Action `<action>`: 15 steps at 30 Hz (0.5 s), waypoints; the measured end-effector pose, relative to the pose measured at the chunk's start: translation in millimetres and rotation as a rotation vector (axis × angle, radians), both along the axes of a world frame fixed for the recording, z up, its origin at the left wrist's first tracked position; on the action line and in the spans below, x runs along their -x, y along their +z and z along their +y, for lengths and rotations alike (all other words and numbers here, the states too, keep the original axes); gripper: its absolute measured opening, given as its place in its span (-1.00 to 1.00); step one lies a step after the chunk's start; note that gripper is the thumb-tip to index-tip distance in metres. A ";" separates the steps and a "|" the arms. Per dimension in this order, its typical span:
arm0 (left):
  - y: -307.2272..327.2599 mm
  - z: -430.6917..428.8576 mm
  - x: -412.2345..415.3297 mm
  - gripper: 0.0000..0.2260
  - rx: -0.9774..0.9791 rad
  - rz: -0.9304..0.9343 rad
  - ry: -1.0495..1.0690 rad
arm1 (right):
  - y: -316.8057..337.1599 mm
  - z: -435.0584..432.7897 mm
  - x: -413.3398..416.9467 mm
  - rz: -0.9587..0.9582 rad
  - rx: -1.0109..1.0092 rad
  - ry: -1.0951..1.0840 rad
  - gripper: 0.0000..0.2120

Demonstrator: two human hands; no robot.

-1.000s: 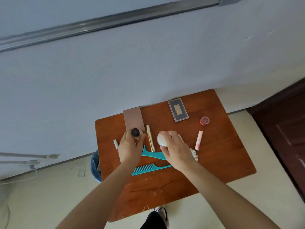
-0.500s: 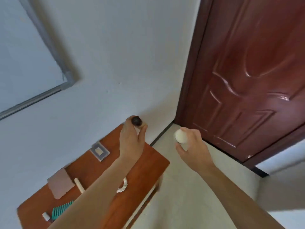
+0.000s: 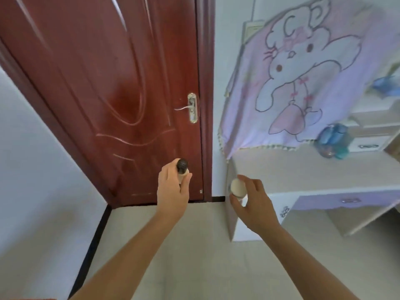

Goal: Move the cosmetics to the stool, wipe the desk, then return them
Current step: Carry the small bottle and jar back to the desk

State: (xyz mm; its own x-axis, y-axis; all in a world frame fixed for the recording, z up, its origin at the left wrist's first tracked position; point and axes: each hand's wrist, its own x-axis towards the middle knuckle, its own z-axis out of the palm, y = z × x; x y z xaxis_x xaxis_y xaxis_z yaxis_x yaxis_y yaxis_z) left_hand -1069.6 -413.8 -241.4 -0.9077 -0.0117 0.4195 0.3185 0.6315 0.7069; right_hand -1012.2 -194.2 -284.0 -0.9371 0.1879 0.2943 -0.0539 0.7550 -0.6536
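Two half-hidden cosmetics: bottle [image 3: 182, 167] in left hand [image 3: 173, 192], jar [image 3: 237, 187] in right hand [image 3: 255, 205].

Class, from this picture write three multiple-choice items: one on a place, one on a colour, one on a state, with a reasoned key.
1. Relative to the pale desk, the cartoon cloth hangs: A) below it B) above it C) folded on it.
2. The cap of the bottle in the left hand is: A) dark B) white C) blue.
3. The right hand: A) lies flat, empty B) points C) grips a white round container.
Key: B, its fringe ends at the desktop; A, the cap looks dark brown; C, fingers curl round it.
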 end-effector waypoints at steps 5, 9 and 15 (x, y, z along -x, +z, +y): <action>0.0 123.4 51.0 -0.68 0.033 0.007 -0.222 | -1.1 112.5 11.8 0.003 -0.015 -0.170 -0.45; -16.2 224.0 96.7 -0.75 -0.023 -0.002 -0.362 | -10.6 192.9 36.1 -0.001 -0.057 -0.273 -0.44; -42.4 373.5 173.2 -0.75 -0.109 -0.058 -0.494 | -13.3 323.5 93.7 -0.047 -0.132 -0.402 -0.42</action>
State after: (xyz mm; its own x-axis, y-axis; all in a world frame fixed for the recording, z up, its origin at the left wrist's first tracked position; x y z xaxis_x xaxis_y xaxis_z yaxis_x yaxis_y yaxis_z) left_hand -1242.8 -40.3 -283.9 -0.8377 0.3841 0.3881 0.5186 0.3369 0.7858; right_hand -1105.8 129.3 -297.2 -0.8100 0.5044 0.2991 0.2889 0.7872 -0.5449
